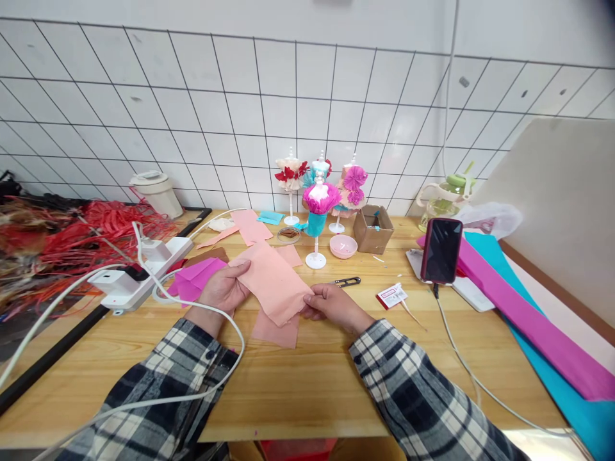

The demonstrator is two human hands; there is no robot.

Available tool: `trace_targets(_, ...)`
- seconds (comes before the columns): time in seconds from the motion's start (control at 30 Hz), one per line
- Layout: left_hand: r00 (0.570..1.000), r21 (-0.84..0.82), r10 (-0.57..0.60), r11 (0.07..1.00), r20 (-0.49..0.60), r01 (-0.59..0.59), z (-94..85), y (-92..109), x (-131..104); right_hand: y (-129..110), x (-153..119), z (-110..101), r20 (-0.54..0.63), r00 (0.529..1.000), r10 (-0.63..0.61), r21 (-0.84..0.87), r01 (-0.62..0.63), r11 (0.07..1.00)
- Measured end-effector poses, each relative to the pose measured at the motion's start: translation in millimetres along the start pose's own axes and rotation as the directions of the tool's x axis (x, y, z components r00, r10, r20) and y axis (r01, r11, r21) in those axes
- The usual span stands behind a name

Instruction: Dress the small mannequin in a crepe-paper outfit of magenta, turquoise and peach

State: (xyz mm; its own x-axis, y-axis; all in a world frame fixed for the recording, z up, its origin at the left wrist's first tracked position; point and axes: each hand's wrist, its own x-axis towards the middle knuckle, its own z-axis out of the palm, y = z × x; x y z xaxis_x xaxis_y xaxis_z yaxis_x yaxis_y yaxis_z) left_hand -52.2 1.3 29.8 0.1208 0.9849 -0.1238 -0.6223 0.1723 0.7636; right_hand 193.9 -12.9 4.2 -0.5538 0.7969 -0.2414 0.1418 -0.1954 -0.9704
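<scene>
Pinching a peach paper sheet (271,278), oblong and rumpled at one end, with left hand (223,288) and right hand (336,307), above the middle of the tabletop (298,397). Toward the back edge, beside a pink bowl (343,254), showing a cardboard box (373,241) with a blue scrap (377,228) inside.

"What sort of place is this?"
"A craft workspace: paper-dressed miniature mannequins (316,224) left of the cardboard box (373,234), cut paper pieces (273,278) farther left, long coloured sheets (528,315) to its right."
</scene>
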Motion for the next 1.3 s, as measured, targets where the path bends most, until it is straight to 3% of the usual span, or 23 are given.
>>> trace_targets(0.13, 1.000, 0.013, -0.031, 0.999, 0.004, 0.031, 7.0, 1.6, -7.0, -7.0, -6.5, -10.6, 0.105, 0.977, -0.188, -0.039, 0.193, 0.980)
trace_targets(0.23, 0.994, 0.029, -0.098, 0.995, 0.043, 0.097, 12.5, -1.9, -12.0, -11.7, -10.9, -18.6, 0.008, 0.948, -0.319, 0.112, 0.316, 0.942)
trace_targets(0.3, 0.987, 0.062, -0.147, 0.988, 0.068, 0.143, 14.0, -7.8, -14.1, -12.3, -11.5, -18.6, -0.065, 0.955, -0.291, 0.226, 0.298, 0.927)
trace_targets(0.4, 0.974, 0.142, -0.215, 0.969, 0.066, 0.204, 13.2, -20.1, -15.3, -11.4, -8.8, -9.7, -0.052, 0.969, -0.243, 0.273, 0.248, 0.930)
trace_targets(0.5, 0.964, 0.213, -0.255, 0.949, 0.079, 0.234, 12.0, -31.2, -15.7, -10.7, -4.0, 2.5, -0.083, 0.960, -0.266, 0.123, 0.275, 0.954)
trace_targets(0.6, 0.956, 0.260, -0.265, 0.939, 0.126, 0.226, 12.0, -35.9, -16.4, -8.9, 1.1, 9.6, -0.254, 0.915, -0.315, -0.154, 0.283, 0.947)
trace_targets(0.67, 0.952, 0.293, -0.269, 0.931, 0.147, 0.218, 12.7, -35.4, -17.1, -6.9, 3.7, 10.9, -0.328, 0.891, -0.314, -0.226, 0.249, 0.942)
trace_targets(0.93, 0.913, 0.268, -0.287, 0.940, 0.291, 0.210, 24.8, -36.7, -21.3, -4.7, 4.0, 13.3, -0.305, 0.931, -0.200, 0.167, 0.259, 0.951)
trace_targets(1.1, 0.927, 0.283, -0.254, 0.943, 0.275, 0.174, 27.3, -40.4, -20.3, -3.7, 4.6, 14.6, -0.336, 0.925, -0.180, 0.089, 0.221, 0.971)
trace_targets(1.3, 0.951, 0.466, -0.182, 0.884, 0.251, 0.046, 16.8, -27.8, -16.2, -0.3, 6.5, 8.9, -0.284, 0.940, -0.190, 0.051, 0.213, 0.976)
